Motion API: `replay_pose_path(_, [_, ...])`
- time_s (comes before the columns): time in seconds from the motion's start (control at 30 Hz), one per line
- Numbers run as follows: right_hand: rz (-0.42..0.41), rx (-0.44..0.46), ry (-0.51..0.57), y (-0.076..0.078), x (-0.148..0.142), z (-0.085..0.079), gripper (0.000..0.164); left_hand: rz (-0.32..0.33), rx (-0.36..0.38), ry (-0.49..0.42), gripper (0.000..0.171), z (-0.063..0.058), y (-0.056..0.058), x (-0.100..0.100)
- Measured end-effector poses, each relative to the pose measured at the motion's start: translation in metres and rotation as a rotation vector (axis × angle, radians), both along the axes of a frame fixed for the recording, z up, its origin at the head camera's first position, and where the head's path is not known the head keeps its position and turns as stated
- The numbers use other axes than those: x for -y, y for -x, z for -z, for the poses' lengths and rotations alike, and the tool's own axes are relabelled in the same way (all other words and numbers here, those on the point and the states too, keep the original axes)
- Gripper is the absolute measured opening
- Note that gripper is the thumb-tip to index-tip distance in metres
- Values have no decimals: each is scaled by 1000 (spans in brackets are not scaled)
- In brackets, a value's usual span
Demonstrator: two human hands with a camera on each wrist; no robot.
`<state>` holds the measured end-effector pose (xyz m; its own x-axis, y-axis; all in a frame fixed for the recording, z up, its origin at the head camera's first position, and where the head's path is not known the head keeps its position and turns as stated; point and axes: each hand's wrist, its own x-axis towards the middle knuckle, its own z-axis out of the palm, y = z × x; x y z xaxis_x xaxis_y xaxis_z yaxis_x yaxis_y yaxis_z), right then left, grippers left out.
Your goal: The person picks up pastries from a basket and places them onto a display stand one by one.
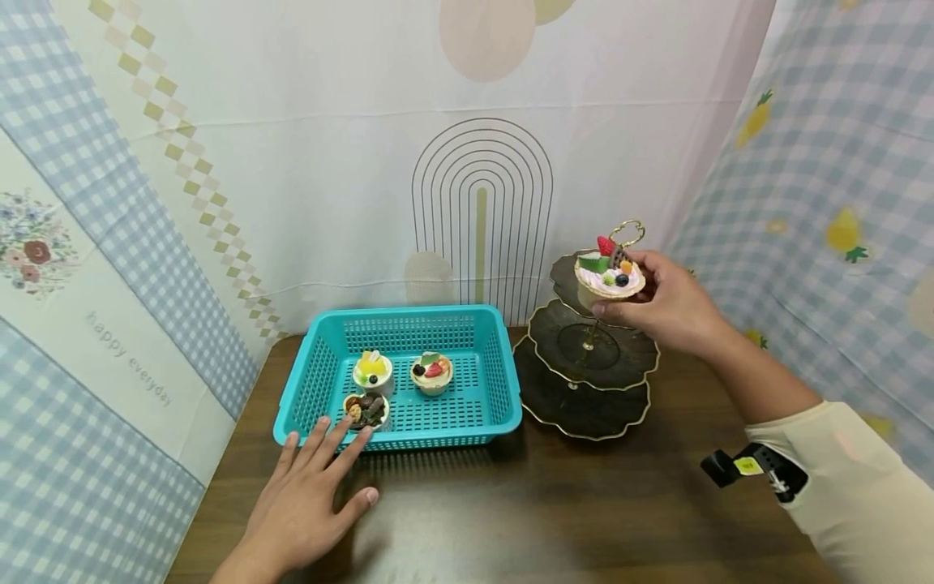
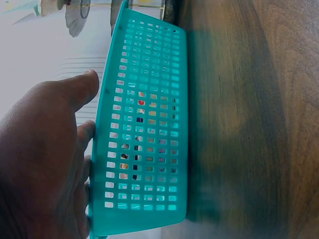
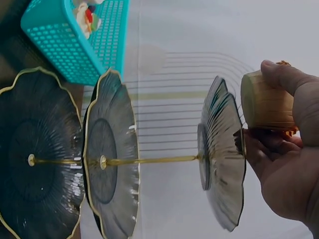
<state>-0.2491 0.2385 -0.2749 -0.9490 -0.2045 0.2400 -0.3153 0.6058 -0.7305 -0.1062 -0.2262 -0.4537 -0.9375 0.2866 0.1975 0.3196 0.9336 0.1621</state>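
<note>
My right hand point(image 1: 667, 304) grips a fruit-topped cupcake point(image 1: 609, 280) just over the top tier of a three-tier cake stand point(image 1: 591, 349). Pink-white cream, a strawberry, green pieces and berries crown it. In the right wrist view, the cupcake's pale side point(image 3: 269, 102) shows between thumb and fingers, beside the top plate point(image 3: 222, 159). With fingers spread, my left hand point(image 1: 310, 491) reaches over the near rim of a teal plastic basket point(image 1: 452, 438). Its fingertips overlap a chocolate-topped cupcake point(image 1: 368, 411) in the head view. A yellow-topped cupcake point(image 1: 373, 371) and a strawberry-topped one point(image 1: 431, 373) sit inside too.
The basket and stand are side by side on a dark wooden table point(image 1: 467, 519), against a patterned cloth backdrop point(image 1: 350, 162). A gold loop handle point(image 1: 629, 234) rises from the stand's top. Checked cloth point(image 1: 824, 178) hangs at the right.
</note>
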Motion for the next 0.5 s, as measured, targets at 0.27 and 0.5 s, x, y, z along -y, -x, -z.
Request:
replay_pose_path(0.27, [42, 7, -68, 4, -10, 9, 69, -2, 2, 3, 73, 0, 0, 0])
replay_pose_path(0.5, [83, 13, -153, 6, -17, 12, 75, -1, 1, 7, 73, 0, 0, 1])
